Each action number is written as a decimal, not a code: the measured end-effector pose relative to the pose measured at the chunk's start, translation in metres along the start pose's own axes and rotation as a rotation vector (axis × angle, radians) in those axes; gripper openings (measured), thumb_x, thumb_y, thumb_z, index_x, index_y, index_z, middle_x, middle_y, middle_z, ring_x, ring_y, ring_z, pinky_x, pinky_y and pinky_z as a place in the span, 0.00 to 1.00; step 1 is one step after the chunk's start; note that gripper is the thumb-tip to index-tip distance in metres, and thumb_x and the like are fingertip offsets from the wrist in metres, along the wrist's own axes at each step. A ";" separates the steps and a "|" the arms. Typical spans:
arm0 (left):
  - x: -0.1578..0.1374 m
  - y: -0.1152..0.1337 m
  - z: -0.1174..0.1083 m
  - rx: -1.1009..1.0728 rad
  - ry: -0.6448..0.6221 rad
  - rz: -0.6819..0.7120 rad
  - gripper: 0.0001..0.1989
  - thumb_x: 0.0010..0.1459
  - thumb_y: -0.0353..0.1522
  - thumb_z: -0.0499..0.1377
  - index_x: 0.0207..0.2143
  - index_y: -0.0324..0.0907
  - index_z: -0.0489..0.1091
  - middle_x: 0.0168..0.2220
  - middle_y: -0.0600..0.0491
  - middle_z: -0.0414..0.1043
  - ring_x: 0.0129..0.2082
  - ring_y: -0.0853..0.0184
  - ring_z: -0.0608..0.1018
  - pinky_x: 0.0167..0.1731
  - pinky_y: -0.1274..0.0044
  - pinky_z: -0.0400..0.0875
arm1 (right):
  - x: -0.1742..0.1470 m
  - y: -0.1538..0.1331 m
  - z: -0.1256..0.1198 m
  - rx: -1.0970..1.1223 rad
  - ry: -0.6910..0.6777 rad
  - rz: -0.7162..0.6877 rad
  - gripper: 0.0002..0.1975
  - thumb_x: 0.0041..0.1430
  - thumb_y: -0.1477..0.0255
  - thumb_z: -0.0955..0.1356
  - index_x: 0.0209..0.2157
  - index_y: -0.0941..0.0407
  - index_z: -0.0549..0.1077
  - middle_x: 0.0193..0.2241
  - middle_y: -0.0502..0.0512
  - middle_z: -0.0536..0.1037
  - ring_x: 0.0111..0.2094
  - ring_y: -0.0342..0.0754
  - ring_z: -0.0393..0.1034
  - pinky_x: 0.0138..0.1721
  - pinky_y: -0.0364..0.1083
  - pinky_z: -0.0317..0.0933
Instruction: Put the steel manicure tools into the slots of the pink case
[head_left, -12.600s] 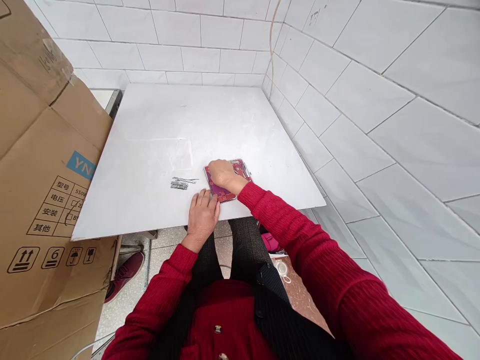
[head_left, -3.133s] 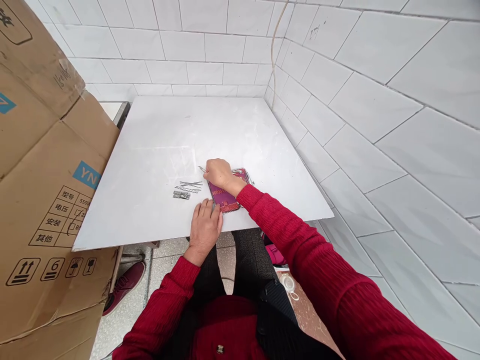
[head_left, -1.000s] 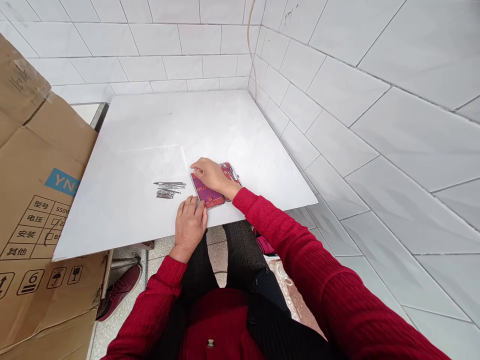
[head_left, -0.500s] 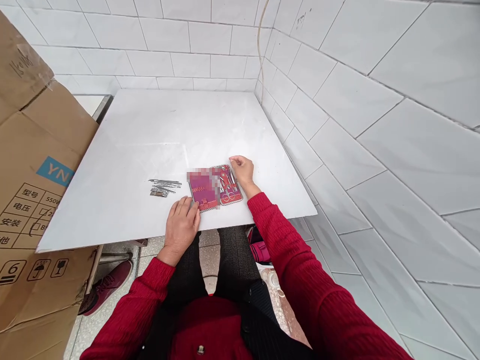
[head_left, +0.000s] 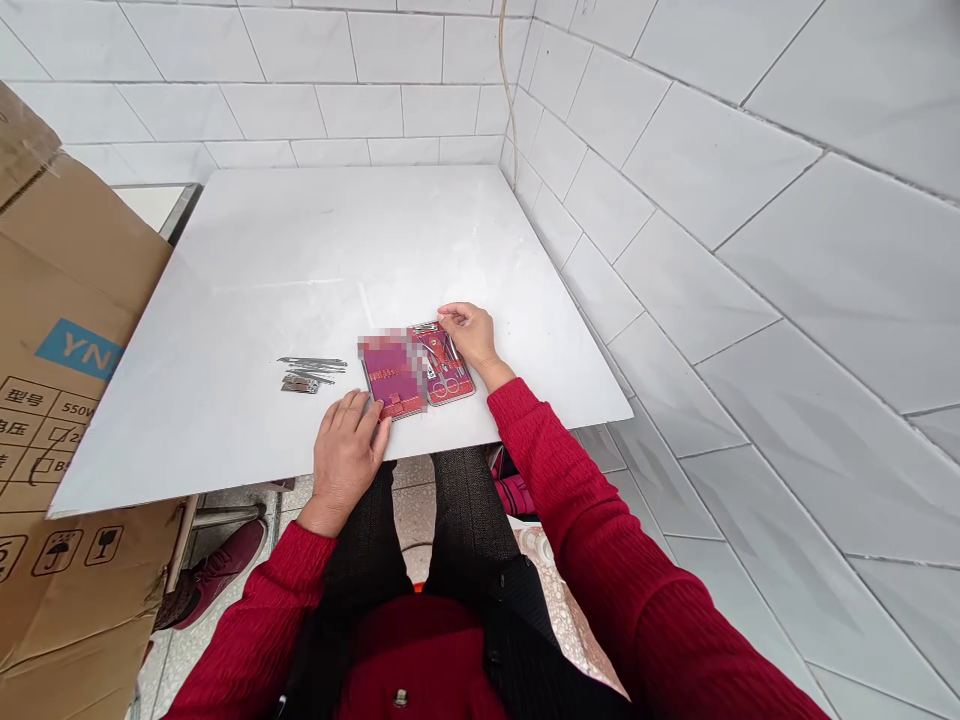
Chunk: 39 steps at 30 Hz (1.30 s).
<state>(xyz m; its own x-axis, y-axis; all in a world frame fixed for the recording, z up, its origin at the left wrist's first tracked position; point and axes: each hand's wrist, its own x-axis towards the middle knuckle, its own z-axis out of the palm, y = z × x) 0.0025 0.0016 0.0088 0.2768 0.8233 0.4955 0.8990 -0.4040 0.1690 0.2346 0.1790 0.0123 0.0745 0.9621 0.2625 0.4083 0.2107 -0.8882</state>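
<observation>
An open manicure case [head_left: 403, 401] lies on the white table, its red and purple inside facing up. Part of its left half is blurred out. Small scissors [head_left: 448, 386] and several other metal tools sit in the right half. My left hand [head_left: 346, 447] rests flat, fingers stretched out, at the case's lower left corner. At the upper right edge my right hand [head_left: 472, 335] has thumb and fingers pinched together over the tools; what they grip, if anything, is hidden. Left of the case lie several thin metal tools [head_left: 315, 366] and nail clippers [head_left: 299, 384].
The white table [head_left: 262, 270] meets tiled walls at the back and right. A large cardboard box [head_left: 82, 270] stands against its left side. A thin cable [head_left: 506, 80] hangs in the wall corner. My legs are under the table's front edge.
My right hand has moved slightly left, its fingertips now over the case's top right tools. My left hand stays by the lower left corner. The whole view has shifted a little.
</observation>
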 end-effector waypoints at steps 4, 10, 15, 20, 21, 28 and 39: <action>0.000 0.000 0.001 0.005 0.006 0.001 0.16 0.71 0.38 0.52 0.53 0.42 0.74 0.56 0.38 0.75 0.61 0.49 0.74 0.59 0.56 0.69 | -0.001 -0.002 -0.004 -0.041 -0.081 -0.069 0.12 0.56 0.69 0.72 0.42 0.56 0.82 0.39 0.53 0.79 0.37 0.46 0.71 0.47 0.48 0.68; 0.000 0.001 0.000 0.002 0.015 -0.005 0.16 0.71 0.39 0.54 0.52 0.42 0.74 0.57 0.38 0.74 0.62 0.49 0.73 0.59 0.57 0.69 | -0.003 -0.002 -0.004 -0.197 -0.153 -0.119 0.10 0.56 0.71 0.72 0.40 0.55 0.82 0.39 0.54 0.76 0.42 0.50 0.69 0.48 0.50 0.66; 0.001 0.001 -0.002 -0.002 0.008 0.014 0.17 0.70 0.41 0.54 0.52 0.41 0.74 0.63 0.38 0.69 0.66 0.49 0.69 0.61 0.57 0.68 | -0.005 -0.002 -0.001 -0.234 -0.134 -0.126 0.09 0.58 0.73 0.70 0.40 0.56 0.81 0.39 0.55 0.76 0.43 0.50 0.68 0.47 0.50 0.64; 0.002 0.000 -0.003 -0.007 -0.023 0.023 0.19 0.71 0.42 0.53 0.55 0.41 0.73 0.61 0.40 0.72 0.61 0.51 0.74 0.61 0.58 0.67 | -0.003 -0.005 -0.002 -0.258 -0.147 -0.132 0.06 0.59 0.72 0.70 0.37 0.56 0.81 0.39 0.55 0.75 0.42 0.50 0.68 0.47 0.50 0.63; 0.002 0.000 -0.002 -0.007 -0.019 0.023 0.19 0.71 0.42 0.53 0.54 0.41 0.73 0.61 0.40 0.72 0.60 0.52 0.74 0.61 0.58 0.67 | -0.003 -0.006 -0.003 -0.266 -0.150 -0.131 0.06 0.59 0.72 0.70 0.36 0.56 0.80 0.39 0.55 0.75 0.42 0.50 0.68 0.47 0.50 0.62; 0.002 0.000 -0.001 -0.005 -0.007 0.020 0.19 0.71 0.42 0.53 0.54 0.41 0.74 0.60 0.40 0.74 0.60 0.52 0.75 0.61 0.58 0.68 | -0.004 -0.011 -0.008 -0.263 -0.119 -0.111 0.05 0.60 0.75 0.69 0.34 0.56 0.79 0.40 0.54 0.77 0.40 0.48 0.70 0.45 0.49 0.64; 0.002 0.001 -0.002 0.003 -0.015 0.027 0.18 0.72 0.41 0.54 0.54 0.39 0.74 0.61 0.40 0.74 0.61 0.51 0.75 0.61 0.58 0.67 | -0.003 -0.015 -0.015 -0.153 -0.048 0.063 0.02 0.58 0.74 0.70 0.32 0.55 0.78 0.33 0.50 0.81 0.36 0.47 0.75 0.43 0.47 0.68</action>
<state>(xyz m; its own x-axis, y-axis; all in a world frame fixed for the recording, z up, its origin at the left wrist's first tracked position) 0.0035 0.0026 0.0115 0.3059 0.8183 0.4867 0.8922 -0.4247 0.1534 0.2425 0.1707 0.0304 0.0621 0.9805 0.1862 0.5384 0.1242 -0.8335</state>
